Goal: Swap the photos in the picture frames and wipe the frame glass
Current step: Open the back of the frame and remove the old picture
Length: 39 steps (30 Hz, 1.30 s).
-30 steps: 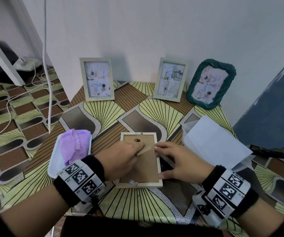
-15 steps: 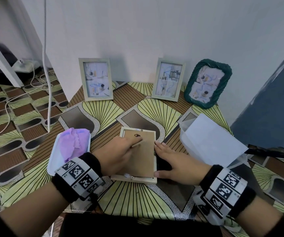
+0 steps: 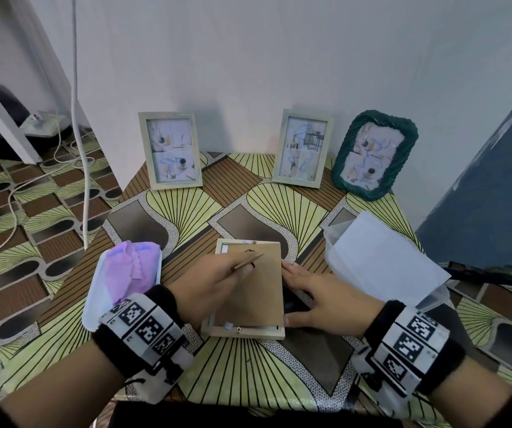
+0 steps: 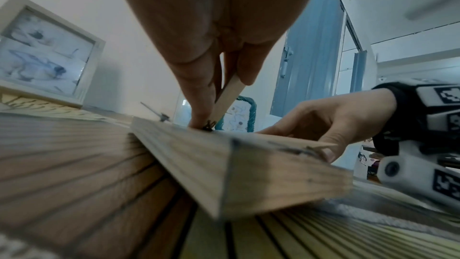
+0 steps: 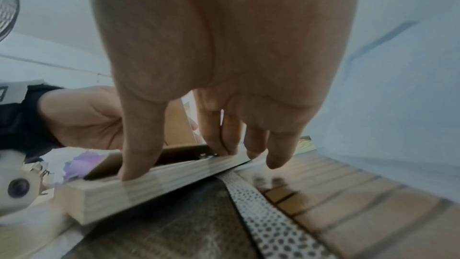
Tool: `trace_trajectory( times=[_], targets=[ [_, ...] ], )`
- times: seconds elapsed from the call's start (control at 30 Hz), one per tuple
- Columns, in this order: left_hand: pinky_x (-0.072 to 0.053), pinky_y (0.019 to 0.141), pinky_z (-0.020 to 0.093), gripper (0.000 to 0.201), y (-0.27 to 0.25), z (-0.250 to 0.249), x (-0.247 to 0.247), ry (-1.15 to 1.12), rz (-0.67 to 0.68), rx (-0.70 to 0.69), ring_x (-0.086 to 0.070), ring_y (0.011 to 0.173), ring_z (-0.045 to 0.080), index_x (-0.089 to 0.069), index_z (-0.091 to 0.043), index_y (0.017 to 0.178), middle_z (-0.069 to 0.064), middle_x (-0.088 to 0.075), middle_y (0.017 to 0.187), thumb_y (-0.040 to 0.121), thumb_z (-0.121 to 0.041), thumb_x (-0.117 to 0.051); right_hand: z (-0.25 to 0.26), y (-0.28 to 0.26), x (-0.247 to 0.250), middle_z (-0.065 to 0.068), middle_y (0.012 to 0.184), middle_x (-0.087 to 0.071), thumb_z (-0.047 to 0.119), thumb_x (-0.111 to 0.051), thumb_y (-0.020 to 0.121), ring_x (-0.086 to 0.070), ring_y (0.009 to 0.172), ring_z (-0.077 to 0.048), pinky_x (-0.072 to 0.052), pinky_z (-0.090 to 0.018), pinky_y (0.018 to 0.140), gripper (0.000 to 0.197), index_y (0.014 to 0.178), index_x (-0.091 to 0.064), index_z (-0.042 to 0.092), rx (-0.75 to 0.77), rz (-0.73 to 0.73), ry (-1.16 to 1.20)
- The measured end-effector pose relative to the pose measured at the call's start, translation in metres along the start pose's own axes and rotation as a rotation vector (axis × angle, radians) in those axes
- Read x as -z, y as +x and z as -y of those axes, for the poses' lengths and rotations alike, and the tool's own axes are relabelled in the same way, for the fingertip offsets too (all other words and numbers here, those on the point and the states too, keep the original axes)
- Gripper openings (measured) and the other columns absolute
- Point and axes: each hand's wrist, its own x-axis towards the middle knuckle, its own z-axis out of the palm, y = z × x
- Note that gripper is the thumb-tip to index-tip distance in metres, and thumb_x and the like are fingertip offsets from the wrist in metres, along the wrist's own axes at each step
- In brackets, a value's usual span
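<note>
A light wooden picture frame (image 3: 242,330) lies face down on the table's near middle. Its brown backing board (image 3: 257,291) is tilted up out of the frame, and a strip of white shows under its far left corner. My left hand (image 3: 214,282) pinches the board's thin fold-out stand (image 4: 227,95) between thumb and fingers. My right hand (image 3: 316,291) lies on the frame's right rail (image 5: 154,190) with straight fingers, the thumb pressing near the front corner. The glass and photo are hidden underneath.
Three frames stand by the wall: a pale one (image 3: 170,149) left, another (image 3: 302,148) in the middle, a green woven one (image 3: 372,154) right. A white tray (image 3: 89,307) with a purple cloth (image 3: 131,267) sits left; a clear box under white paper (image 3: 384,257) right.
My left hand has pulled the stand up, and the backing board has risen out of the frame and shifted toward the right rail. My right hand stays on that rail.
</note>
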Motion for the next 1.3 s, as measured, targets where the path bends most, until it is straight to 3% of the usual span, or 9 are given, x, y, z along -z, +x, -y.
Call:
trace_trajectory(
  times=[0.17,0.3,0.53,0.67,0.8,0.93,1.1,1.2,1.3],
  targets=[
    [-0.037,0.101,0.018,0.034,0.0,-0.005,-0.006,0.107,0.079,-0.066,-0.051,0.117,0.006,-0.054,-0.013,0.134,-0.004,-0.058,0.132,0.101,-0.016,-0.046,-0.001,0.0,0.002,0.014,0.164,-0.003,0.044,-0.074,0.082,-0.001,0.151,-0.005,-0.017,-0.037,0.123,0.098,0.158,-0.014,0.027,0.001,-0.019,0.019],
    [-0.031,0.112,0.023,0.046,0.004,-0.007,-0.018,0.323,0.174,-0.046,-0.043,0.132,0.01,-0.039,-0.015,0.145,-0.003,-0.047,0.146,0.102,-0.033,-0.042,-0.001,-0.003,0.003,0.014,0.161,-0.019,0.044,-0.077,0.079,-0.015,0.149,-0.004,-0.022,-0.028,0.121,0.091,0.154,-0.028,0.031,0.007,-0.084,0.046],
    [-0.043,0.097,0.028,0.038,0.011,-0.015,-0.015,0.191,0.072,0.002,-0.057,0.113,0.014,-0.05,-0.02,0.136,-0.001,-0.063,0.125,0.103,-0.035,-0.037,0.001,-0.013,0.0,0.015,0.151,-0.043,0.028,-0.074,0.084,-0.038,0.139,-0.004,-0.032,-0.026,0.115,0.068,0.145,-0.045,0.032,-0.023,-0.162,0.1],
    [-0.039,0.1,0.017,0.042,0.011,-0.013,-0.012,0.071,0.029,0.026,-0.053,0.117,0.003,-0.05,-0.023,0.139,-0.008,-0.06,0.132,0.102,-0.04,-0.037,0.001,-0.019,-0.003,0.017,0.14,-0.055,0.005,-0.059,0.092,-0.046,0.133,-0.002,-0.037,-0.029,0.113,0.059,0.143,-0.047,0.03,-0.098,-0.218,0.342],
    [-0.025,0.095,-0.004,0.047,0.009,-0.014,-0.017,0.102,0.113,0.002,-0.044,0.124,-0.001,-0.044,-0.019,0.143,-0.006,-0.051,0.143,0.101,-0.041,-0.04,0.005,-0.024,-0.007,0.029,0.113,-0.066,0.0,-0.056,0.095,-0.056,0.111,0.017,-0.044,-0.009,0.098,0.039,0.116,-0.06,0.033,-0.136,-0.231,0.676],
    [-0.035,0.108,0.024,0.049,0.011,-0.016,-0.019,0.169,0.181,-0.024,-0.047,0.129,0.01,-0.045,-0.016,0.141,-0.004,-0.051,0.142,0.099,-0.04,-0.048,0.007,-0.025,-0.014,0.032,0.109,-0.068,0.011,-0.068,0.091,-0.059,0.11,0.013,-0.046,-0.017,0.102,0.033,0.105,-0.063,0.04,-0.146,-0.245,0.7],
    [-0.037,0.104,0.018,0.062,0.003,-0.011,0.006,0.289,0.193,-0.068,-0.05,0.125,0.006,-0.045,-0.019,0.144,-0.008,-0.054,0.14,0.089,-0.04,-0.065,0.01,-0.026,-0.017,0.027,0.118,-0.066,0.038,-0.07,0.079,-0.059,0.115,0.004,-0.047,-0.036,0.105,0.034,0.112,-0.065,0.044,-0.144,-0.288,0.498],
    [-0.044,0.097,0.029,0.049,-0.015,-0.004,0.018,0.363,0.149,-0.086,-0.056,0.114,0.008,-0.055,-0.022,0.135,-0.008,-0.062,0.127,0.091,-0.039,-0.064,0.014,-0.028,-0.013,0.044,0.105,-0.061,0.048,-0.065,0.072,-0.06,0.106,0.008,-0.05,-0.035,0.101,0.036,0.098,-0.056,0.071,-0.132,-0.32,0.409],
    [-0.047,0.09,0.031,0.036,-0.038,0.002,0.019,0.446,0.167,-0.091,-0.057,0.105,0.007,-0.061,-0.027,0.126,-0.011,-0.061,0.115,0.093,-0.042,-0.057,0.017,-0.026,-0.007,0.037,0.102,-0.065,0.044,-0.068,0.071,-0.063,0.101,0.003,-0.053,-0.037,0.096,0.032,0.091,-0.059,0.067,-0.136,-0.345,0.396]
  ],
)
